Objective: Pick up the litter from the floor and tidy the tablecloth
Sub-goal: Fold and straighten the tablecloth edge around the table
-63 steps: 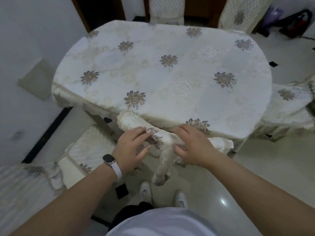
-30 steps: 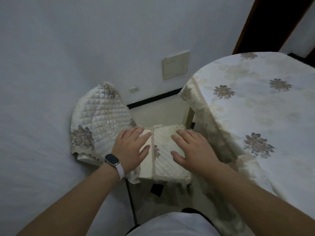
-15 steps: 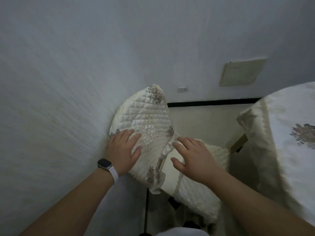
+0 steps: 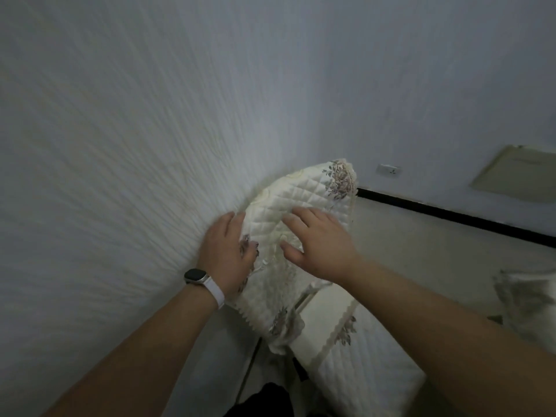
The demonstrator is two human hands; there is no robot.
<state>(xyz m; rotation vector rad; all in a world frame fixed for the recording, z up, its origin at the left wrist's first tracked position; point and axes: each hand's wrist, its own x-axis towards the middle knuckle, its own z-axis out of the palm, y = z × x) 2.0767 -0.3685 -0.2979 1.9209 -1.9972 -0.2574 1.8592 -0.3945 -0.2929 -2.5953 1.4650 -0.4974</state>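
Observation:
A cream quilted chair-back cover (image 4: 313, 191) with flower patterns leans against the white wall. My left hand (image 4: 227, 251), with a watch on its wrist, rests on the cover's left edge next to the wall, fingers fairly straight. My right hand (image 4: 319, 245) lies flat on the front of the cover with its fingers spread. Only a blurred corner of the flowered tablecloth (image 4: 526, 296) shows at the right edge. I see no litter.
The chair's quilted seat cushion (image 4: 367, 356) lies below my right arm. A black baseboard (image 4: 451, 213) runs along the far wall, with a wall socket (image 4: 389, 170) and a beige panel (image 4: 517, 173) above it. Pale floor (image 4: 421, 254) lies between chair and table.
My view swung left from the table to the chair by the wall. Both hands left the tablecloth's hanging edge and moved up onto the chair-back cover.

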